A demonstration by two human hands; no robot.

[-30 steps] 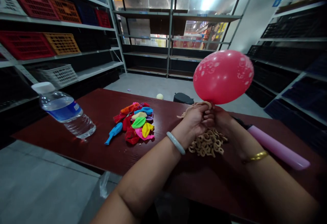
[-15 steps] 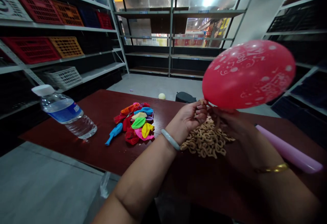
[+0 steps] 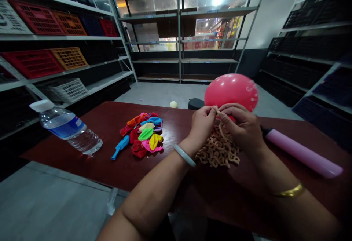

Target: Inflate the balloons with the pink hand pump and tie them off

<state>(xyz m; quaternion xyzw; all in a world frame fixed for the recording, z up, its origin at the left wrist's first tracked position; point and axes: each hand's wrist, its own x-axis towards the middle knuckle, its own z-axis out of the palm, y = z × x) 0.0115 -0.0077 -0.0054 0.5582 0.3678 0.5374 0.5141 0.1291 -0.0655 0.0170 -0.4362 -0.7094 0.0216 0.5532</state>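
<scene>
A red, inflated balloon [image 3: 229,90] with white print is just beyond my hands, above the table's far edge. The fingertips of my left hand [image 3: 202,123] are pinched together at its near side, where the balloon's neck is hidden. My right hand [image 3: 243,125] meets them there, thumb and forefinger closed at a small pale bit I cannot make out. Below both hands lies a heap of tan, curly loops [image 3: 217,153], partly covered by the right hand. Several limp, coloured balloons [image 3: 145,134] lie in a pile to the left.
A water bottle [image 3: 71,129] stands at the left of the dark red table [image 3: 132,173]. A long pink tube [image 3: 304,153] with a dark end lies at the right. Shelving with crates [image 3: 33,63] lines the left wall. A pale ball [image 3: 173,104] and a black object [image 3: 195,103] are beyond the table.
The balloon has swung down and away from me and looks smaller, its print now toward the right. My right hand has come up against my left fingertips.
</scene>
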